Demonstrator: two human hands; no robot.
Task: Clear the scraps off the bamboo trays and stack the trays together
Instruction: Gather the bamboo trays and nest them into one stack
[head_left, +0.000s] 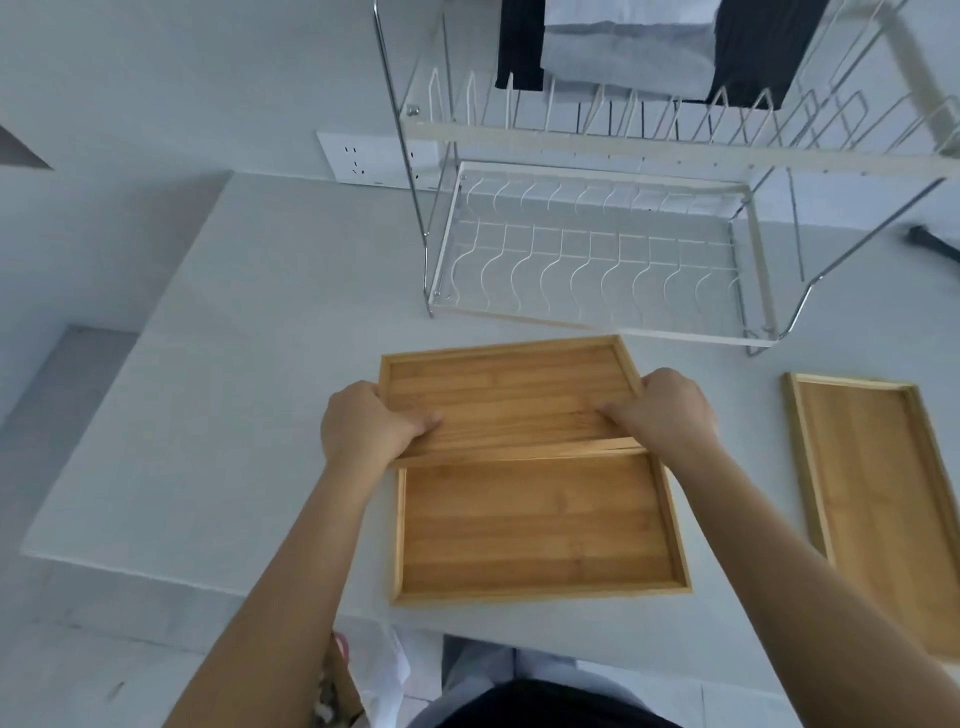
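Observation:
I hold a bamboo tray (506, 387) by its two short sides, my left hand (366, 423) on the left rim and my right hand (667, 410) on the right rim. Its near edge is raised and overlaps the far end of a second bamboo tray (540, 525), which lies flat on the white counter (234, 415). A third bamboo tray (878, 499) lies apart at the right. All three trays look bare, with no scraps visible on them.
A white wire dish rack (592, 260) with two tiers stands at the back of the counter, just beyond the held tray. A wall socket (358, 158) sits behind it. A bag with crumpled material (363, 675) is below the counter's front edge.

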